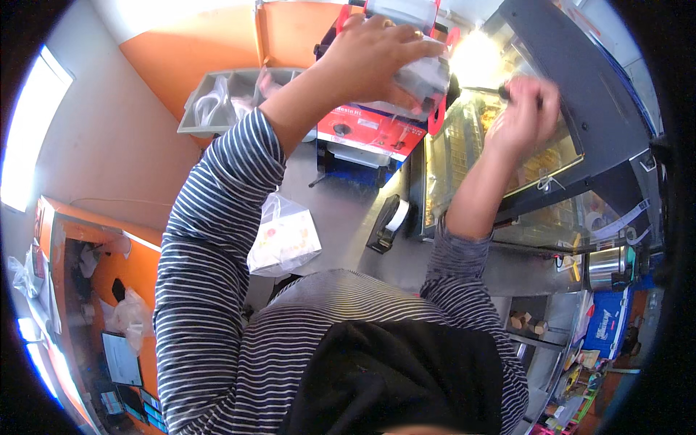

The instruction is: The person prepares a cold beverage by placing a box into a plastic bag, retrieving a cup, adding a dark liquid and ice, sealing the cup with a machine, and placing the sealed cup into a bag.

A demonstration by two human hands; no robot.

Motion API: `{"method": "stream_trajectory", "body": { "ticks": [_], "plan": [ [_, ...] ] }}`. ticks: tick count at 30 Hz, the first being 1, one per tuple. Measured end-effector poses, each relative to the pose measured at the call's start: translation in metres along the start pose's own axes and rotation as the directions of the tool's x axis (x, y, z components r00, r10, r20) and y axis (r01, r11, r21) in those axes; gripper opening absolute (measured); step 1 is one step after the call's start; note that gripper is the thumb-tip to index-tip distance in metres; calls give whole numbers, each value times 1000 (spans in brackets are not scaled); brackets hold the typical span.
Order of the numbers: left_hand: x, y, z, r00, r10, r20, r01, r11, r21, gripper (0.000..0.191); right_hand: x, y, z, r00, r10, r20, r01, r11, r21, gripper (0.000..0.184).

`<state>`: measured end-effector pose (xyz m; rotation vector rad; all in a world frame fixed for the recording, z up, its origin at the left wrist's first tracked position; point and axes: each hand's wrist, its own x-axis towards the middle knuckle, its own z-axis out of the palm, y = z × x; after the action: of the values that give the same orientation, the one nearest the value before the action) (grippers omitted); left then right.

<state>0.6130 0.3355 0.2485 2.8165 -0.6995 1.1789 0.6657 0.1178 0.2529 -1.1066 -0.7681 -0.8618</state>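
A cup-sealing machine [348,128] with a red printed front panel stands on the metal counter before me. My left hand [375,57] is spread over its upper part, fingers across the top and thumb lower down. Under the palm is clear plastic film [421,76], partly hidden by the hand. Red rings [436,115] stick out at the machine's side. To its right, my right hand [527,109], slightly blurred, is closed around the black grip of a lever [504,93]. A tape dispenser [389,223] and a bagged white box [285,239] sit on the counter below.
A lit glass display case [457,157] with fried-looking food stands close on the right, near my right forearm. A grey divided tray [204,103] with plastic bags is behind my left arm. A steel container [606,266] stands at the far right of the counter [348,206].
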Motion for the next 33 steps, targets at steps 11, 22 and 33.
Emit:
{"method": "stream_trajectory", "body": {
  "ticks": [11,22,33],
  "plan": [
    [5,1,0,997,-51,65,52,998,-23,83,-150,-14,-53,995,-83,53,84,996,-28,16],
    [10,5,-6,995,8,98,-9,1000,11,85,-223,-2,-91,967,-96,238,161,948,-273,18],
    [6,5,-9,998,39,56,-39,999,7,88,-99,-39,-46,985,-33,168,95,922,-376,27]
  ]
}}
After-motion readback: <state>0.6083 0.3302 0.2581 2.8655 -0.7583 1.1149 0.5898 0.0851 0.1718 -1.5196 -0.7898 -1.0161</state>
